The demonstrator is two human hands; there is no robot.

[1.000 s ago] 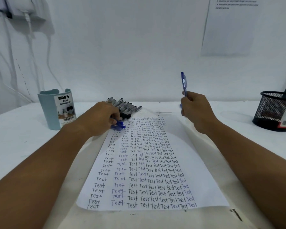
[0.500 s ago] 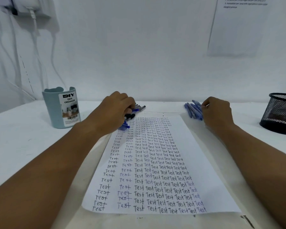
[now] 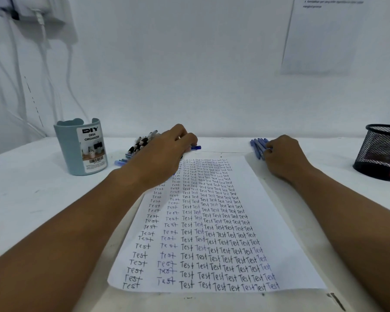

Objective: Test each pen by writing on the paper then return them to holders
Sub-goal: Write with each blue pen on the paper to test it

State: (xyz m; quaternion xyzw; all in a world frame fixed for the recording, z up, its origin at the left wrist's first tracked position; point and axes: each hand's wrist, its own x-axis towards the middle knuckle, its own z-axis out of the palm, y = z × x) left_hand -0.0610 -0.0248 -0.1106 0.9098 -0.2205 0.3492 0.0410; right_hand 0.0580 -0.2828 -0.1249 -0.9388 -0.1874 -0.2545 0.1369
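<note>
Both hands at the far end of the paper [image 3: 245,221]

The left hand [image 3: 167,154] covers black pens [image 3: 141,144], grip hidden; the right hand [image 3: 284,154], fingers curled, touches blue pens [image 3: 258,147].

On the paper [image 3: 214,221] in front of you, the word "Test" is handwritten over and over, filling columns from the far edge to the near edge; most of it is in black ink, with some in blue near the right end of the lowest rows and in the second column. The label on the pale blue cup [image 3: 81,149] to your left reads "DIY DESK ORGANIZER" above a small photo and a barcode whose digits are too small to read. The sheet on the wall [image 3: 320,34] at upper right carries printed lines you cannot make out.
</note>
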